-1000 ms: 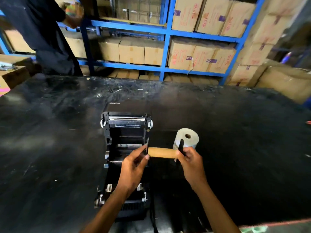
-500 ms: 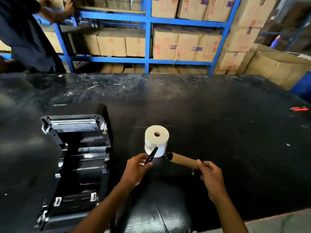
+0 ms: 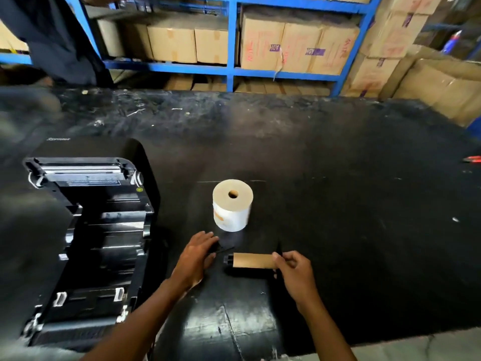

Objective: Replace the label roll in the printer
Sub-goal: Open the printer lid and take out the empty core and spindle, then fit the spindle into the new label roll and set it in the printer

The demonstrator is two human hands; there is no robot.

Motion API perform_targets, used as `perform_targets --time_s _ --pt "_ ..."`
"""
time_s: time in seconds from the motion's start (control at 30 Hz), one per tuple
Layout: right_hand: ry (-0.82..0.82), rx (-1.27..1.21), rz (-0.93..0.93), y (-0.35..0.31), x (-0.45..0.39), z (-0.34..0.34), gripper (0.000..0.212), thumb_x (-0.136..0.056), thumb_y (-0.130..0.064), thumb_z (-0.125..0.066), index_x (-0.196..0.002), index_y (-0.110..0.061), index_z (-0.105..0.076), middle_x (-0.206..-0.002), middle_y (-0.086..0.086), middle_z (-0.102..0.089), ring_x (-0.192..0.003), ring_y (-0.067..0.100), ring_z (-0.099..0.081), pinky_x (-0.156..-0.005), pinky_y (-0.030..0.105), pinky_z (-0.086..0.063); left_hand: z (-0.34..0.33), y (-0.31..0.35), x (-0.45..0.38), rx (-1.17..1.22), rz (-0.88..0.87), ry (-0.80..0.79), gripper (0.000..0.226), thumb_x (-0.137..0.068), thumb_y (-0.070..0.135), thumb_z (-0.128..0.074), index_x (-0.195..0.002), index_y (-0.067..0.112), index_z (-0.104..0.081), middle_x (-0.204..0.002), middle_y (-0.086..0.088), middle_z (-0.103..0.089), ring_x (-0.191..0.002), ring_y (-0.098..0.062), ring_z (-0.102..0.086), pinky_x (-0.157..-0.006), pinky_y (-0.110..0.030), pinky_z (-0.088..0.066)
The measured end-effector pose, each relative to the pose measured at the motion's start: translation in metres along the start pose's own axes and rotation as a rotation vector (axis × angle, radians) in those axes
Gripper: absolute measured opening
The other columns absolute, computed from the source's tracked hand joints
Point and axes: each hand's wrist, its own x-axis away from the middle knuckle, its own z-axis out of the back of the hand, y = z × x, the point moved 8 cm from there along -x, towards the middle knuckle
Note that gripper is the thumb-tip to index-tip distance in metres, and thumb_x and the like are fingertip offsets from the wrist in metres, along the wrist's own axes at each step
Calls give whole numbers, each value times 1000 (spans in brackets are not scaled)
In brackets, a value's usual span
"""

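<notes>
My right hand (image 3: 292, 273) gripped one end of the empty brown cardboard tube (image 3: 253, 260), fingers pinched round it. The tube lay level just above the black worktop (image 3: 338, 178), and a short black spindle end (image 3: 228, 259) stuck out of its free end, toward my other hand. My left hand (image 3: 196, 256) rested low beside it, fingers curled over a small flat black plastic piece (image 3: 221, 248) against the worktop; I could not tell how firmly I gripped it. The two hands were near each other, apart, with the tube's free end between them.

Just beyond my left fingertips stood the fresh white label roll (image 3: 232, 205), upright on its end, its round core hole facing up, touched by neither hand. Well to the left sat the black label printer (image 3: 86, 238), its lid swung open and its roll bay showing dark. Across the worktop's far edge ran blue metal shelving (image 3: 231, 43) stacked with brown cardboard cartons (image 3: 299, 45), and a person in dark clothing (image 3: 52, 35) stood at the far left.
</notes>
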Motion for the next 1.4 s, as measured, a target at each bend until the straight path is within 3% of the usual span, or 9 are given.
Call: perform_targets --time_s 0.13,0.23,0.43,0.57,0.77,0.93,1.2,1.3,1.4 --pt "-58 40 35 -6 -1 -15 20 -87 -13 -64 -82 7 -61 -64 11 -60 -57 16 -56 -45 13 -45 1 28 10 336 137 -143 40 -82 41 -67 -115 19 -69 -111 1 -71 -102 -8 -65 -94 -32 -52" --pt "-135 74 44 -10 -7 -27 21 -88 -14 -62 -75 2 -59 -60 12 -59 -51 15 -56 -44 16 -44 0 46 17 212 29 -256 45 -77 43 -71 -116 22 -68 -98 3 -66 -92 -13 -63 -84 -36 -52" --pt "-93 104 35 -13 -35 1 27 -90 -15 -60 -71 4 -54 -61 18 -62 -47 15 -60 -46 22 -49 50 31 11 12 -23 -152 34 -80 42 -67 -111 28 -68 -96 9 -67 -93 -11 -58 -82 -28 -48" --pt "-35 274 55 -4 -46 16 33 -87 -22 -64 -71 6 -59 -64 21 -69 -61 29 -69 -60 39 -53 78 -5 16 6 183 32 31 -80 33 -69 -109 25 -67 -94 7 -68 -80 -15 -63 -74 -30 -49" --pt "-60 483 114 3 -23 -12 34 -78 -26 -72 -56 -3 -58 -49 1 -50 -52 13 -45 -51 24 -37 29 1 18 52 174 -96 42 -76 42 -60 -112 21 -66 -107 0 -69 -98 -19 -61 -88 -37 -50" --pt "-1 562 104 18 -11 -23 46 -76 -36 -69 -49 -7 -46 -42 2 -44 -47 18 -45 -54 35 -45 -14 11 20 4 119 -193 35 -80 37 -70 -109 18 -70 -130 -1 -56 -120 -19 -51 -98 -34 -44" --pt "-34 678 213 -20 -18 -12 43 -81 -47 -62 -61 -9 -56 -68 8 -59 -67 26 -57 -60 33 -42 3 8 14 213 204 -36 48 -77 42 -70 -114 12 -68 -109 -1 -64 -102 -19 -62 -91 -36 -50" --pt "-47 567 292 -63 -31 -23 30 -82 -42 -64 -96 -17 -68 -93 6 -64 -84 23 -63 -78 39 -53 24 4 1 477 447 97 36 -88 30 -63 -118 11 -65 -111 -9 -68 -106 -24 -64 -96 -36 -49" --pt "-161 568 422 -109 -42 -59 53 -81 -44 -64 -127 -21 -53 -128 7 -52 -115 22 -54 -96 41 -49 24 3 -16 828 682 78 47 -96 43 -43 -129 12 -54 -128 -13 -60 -119 -26 -56 -107 -44 -42"
